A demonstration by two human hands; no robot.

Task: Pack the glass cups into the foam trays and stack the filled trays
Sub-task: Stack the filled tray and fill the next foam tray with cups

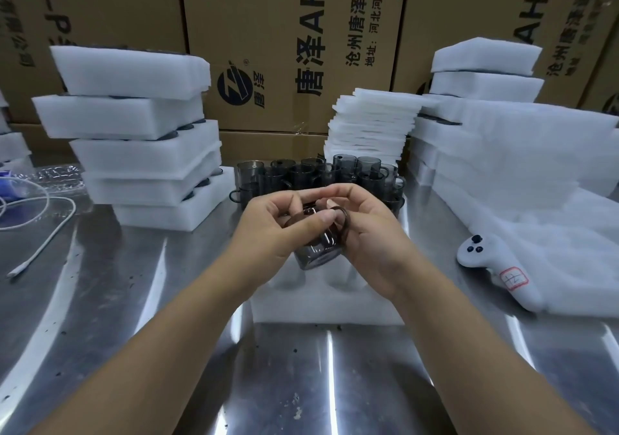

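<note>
Both hands meet over the middle of the table and hold one smoky grey glass cup [318,250] tilted, above a white foam tray [321,304]. My left hand [278,230] grips the cup's body and rim. My right hand [365,233] holds it from the right, with fingers curled at its round handle. The tray's round pockets show under the hands. A cluster of several more grey glass cups [318,175] stands behind the hands. At the left rises a stack of filled foam trays [140,140] with dark cups showing in the gaps.
A pile of thin foam sheets [371,126] and more foam trays [482,76] stand at the back right. A white controller [482,257] lies on loose foam at the right. A white cable [43,227] lies left. Cardboard boxes [268,32] wall the back of the steel table [134,334].
</note>
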